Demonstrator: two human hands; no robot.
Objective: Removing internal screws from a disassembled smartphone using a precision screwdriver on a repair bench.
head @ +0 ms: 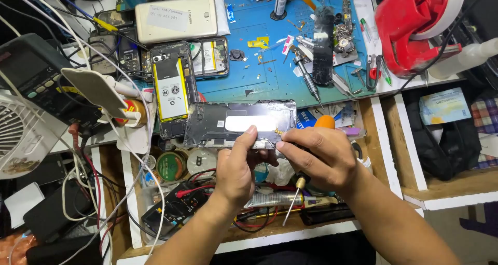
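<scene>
Closest to us are our 2 bare arms, coming up from the bottom edge. Our left hand [236, 166] is curled, with its thumb pressed on the lower edge of a phone frame [239, 124] and its fingers tucked behind it. Our right hand [316, 156] is closed too. Its fingertips pinch the frame's lower right corner, and it also holds a screwdriver [301, 190] with an orange top. The thin metal tip of the screwdriver points down toward us, and the orange end sticks up behind the hand.

The phone frame is a flat silver piece held up in the air, just in front of the blue mat [275, 52]. Its long side runs left to right, nearly level. Its flat face, with a pale patch in the middle, looks up at us.

Just left of the frame lies an open phone [171, 88] with a white and yellow battery, its long side running up and down. A gold phone [176, 18] lies farther back. A red tape holder [415, 26] sits at the far right. A black meter [179, 205] with red wires rests in the tray under our left wrist.
</scene>
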